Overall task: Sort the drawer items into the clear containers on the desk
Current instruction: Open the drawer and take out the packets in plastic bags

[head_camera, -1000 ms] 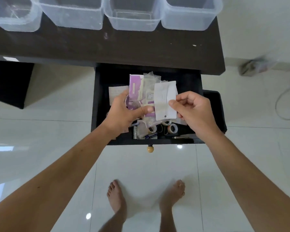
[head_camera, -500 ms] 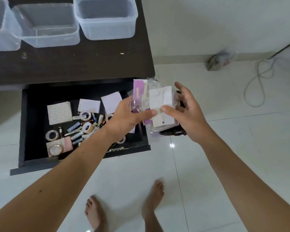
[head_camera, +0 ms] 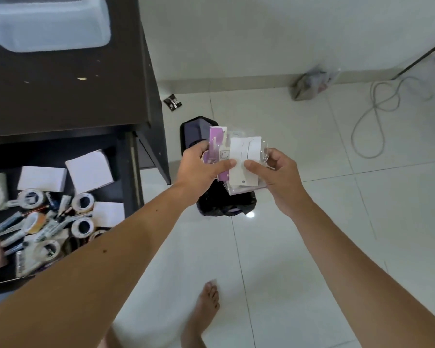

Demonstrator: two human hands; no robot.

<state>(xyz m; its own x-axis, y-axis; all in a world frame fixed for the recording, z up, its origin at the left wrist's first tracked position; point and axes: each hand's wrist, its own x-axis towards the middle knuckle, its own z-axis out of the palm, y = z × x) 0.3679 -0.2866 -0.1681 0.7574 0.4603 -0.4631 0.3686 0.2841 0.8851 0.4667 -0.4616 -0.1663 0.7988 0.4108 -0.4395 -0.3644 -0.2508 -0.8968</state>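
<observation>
My left hand (head_camera: 202, 167) and my right hand (head_camera: 278, 175) both grip a fanned stack of flat packets (head_camera: 244, 156): a purple card, clear plastic sleeves and a white card in front. I hold the stack above a black bin (head_camera: 199, 126) lined with a black bag, on the floor right of the desk. The open drawer (head_camera: 126, 172) at lower left holds tape rolls (head_camera: 83, 202), white paper pads (head_camera: 89, 170), pens and small tubes. One clear container (head_camera: 50, 26) stands on the dark desk (head_camera: 73, 96) at top left.
White tiled floor fills the right side. A small black packet (head_camera: 172, 102) lies on the floor by the desk's corner. A crumpled plastic bag (head_camera: 312, 82) sits against the wall, with a white cable (head_camera: 377, 106) looped beside it. My bare foot (head_camera: 206, 305) is at the bottom.
Both hands have carried the stack of packets rightward, from over the drawer to above the black bin. My view turned right, so the drawer and containers slid to the left.
</observation>
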